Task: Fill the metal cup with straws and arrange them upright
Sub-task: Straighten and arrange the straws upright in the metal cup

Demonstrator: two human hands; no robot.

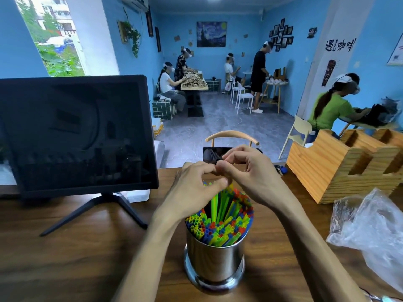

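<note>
While the metal cup (214,261) stands low in the middle of the frame on the wooden table (65,258), it already looks packed with straws (220,225) in green, yellow, blue and red. Most of them lean a little and show their open ends. A few green ones in the middle stick up taller than the rest.

Just above the cup are the two hands. The left hand (196,188) has its fingers curled, and its thumb and fingertips seem to pinch the tops of the tall straws. The right hand (250,175) is curled too, and its fingertips meet the left ones. It may be pinching something small and dark, but I cannot tell what.

The straws run up and down, from the cup toward the hands. The tall ones lie right under the left thumb, so the left hand is the nearer one. I think the next job is to push those tall straws down and stand them straight.

At the right edge lies a crinkly clear plastic bag (368,232). Behind it sits a wooden holder (340,168). On the left stands a dark screen (76,136).

Far back, on the blue wall at the upper right, some black writing (339,45) shows, but I can only partly read it.
</note>
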